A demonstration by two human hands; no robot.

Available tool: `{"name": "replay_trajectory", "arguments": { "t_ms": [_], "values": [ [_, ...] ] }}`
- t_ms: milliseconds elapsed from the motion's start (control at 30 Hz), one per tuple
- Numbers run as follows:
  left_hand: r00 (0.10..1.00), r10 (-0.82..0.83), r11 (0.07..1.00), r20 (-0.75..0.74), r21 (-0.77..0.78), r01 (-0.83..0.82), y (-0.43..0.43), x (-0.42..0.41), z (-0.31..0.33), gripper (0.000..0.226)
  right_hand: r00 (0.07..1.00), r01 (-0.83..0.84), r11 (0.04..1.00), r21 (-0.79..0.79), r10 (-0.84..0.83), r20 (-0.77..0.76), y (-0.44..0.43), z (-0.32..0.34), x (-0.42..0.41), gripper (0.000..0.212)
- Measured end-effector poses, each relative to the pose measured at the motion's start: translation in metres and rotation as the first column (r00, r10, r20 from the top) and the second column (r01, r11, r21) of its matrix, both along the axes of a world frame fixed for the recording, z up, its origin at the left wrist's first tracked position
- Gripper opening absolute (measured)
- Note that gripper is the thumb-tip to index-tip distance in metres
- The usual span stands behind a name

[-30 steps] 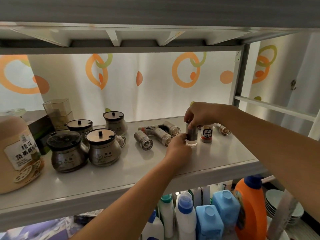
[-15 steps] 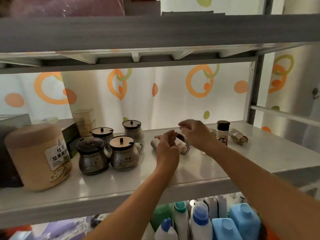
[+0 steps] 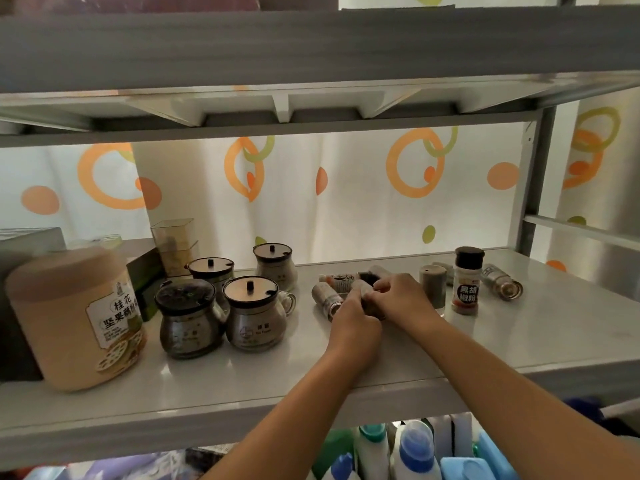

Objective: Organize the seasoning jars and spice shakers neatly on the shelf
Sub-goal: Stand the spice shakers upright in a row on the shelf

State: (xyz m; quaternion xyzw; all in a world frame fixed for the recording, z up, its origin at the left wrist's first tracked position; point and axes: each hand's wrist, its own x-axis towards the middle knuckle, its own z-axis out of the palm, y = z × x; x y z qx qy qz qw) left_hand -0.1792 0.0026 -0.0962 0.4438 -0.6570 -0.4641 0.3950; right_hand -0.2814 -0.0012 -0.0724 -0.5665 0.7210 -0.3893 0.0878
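Both hands meet over a cluster of metal spice shakers lying on the white shelf. My left hand and my right hand are closed together on one lying shaker, which is mostly hidden by my fingers. Another shaker lies just left of them, and a small labelled bottle lies behind. To the right a dark shaker and a pepper bottle stand upright, with one more shaker lying beyond. Several lidded seasoning jars stand grouped at the left.
A large tan jar stands at the far left, with a green box and a clear plastic container behind it. Another shelf board hangs close overhead. Detergent bottles stand on the level below.
My hands let go of the dark shaker, which now stands beside the pepper bottle. They moved left to the lying shakers and closed on one. The camera view shifted upward.
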Motion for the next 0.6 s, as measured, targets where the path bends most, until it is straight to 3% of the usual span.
{"name": "replay_trajectory", "arguments": {
  "t_ms": [100,233,367,467,600],
  "values": [
    [1.0,-0.005,1.0,-0.026,0.005,0.005,-0.008,0.001,-0.005,0.058,1.0,0.025,0.998,-0.062,-0.024,0.004,0.002,-0.006,0.004,0.027],
    [0.993,-0.023,1.0,-0.115,0.015,0.025,-0.008,0.004,-0.005,0.063,0.999,0.038,0.99,-0.135,-0.035,0.023,0.005,-0.013,0.008,0.031],
    [0.955,-0.028,0.996,-0.296,0.078,0.053,-0.003,0.005,-0.001,0.05,0.994,-0.002,0.987,-0.16,0.02,0.112,0.005,-0.013,0.006,0.028],
    [0.922,-0.016,0.992,-0.388,0.109,0.063,0.005,0.007,0.009,0.065,0.981,-0.062,0.983,-0.175,0.092,0.172,0.011,-0.013,0.006,0.044],
    [0.919,-0.002,0.997,-0.395,0.065,0.03,0.013,0.011,0.015,0.077,0.96,-0.083,0.978,-0.191,0.13,0.246,0.018,-0.012,0.005,0.054]
  ]
}}
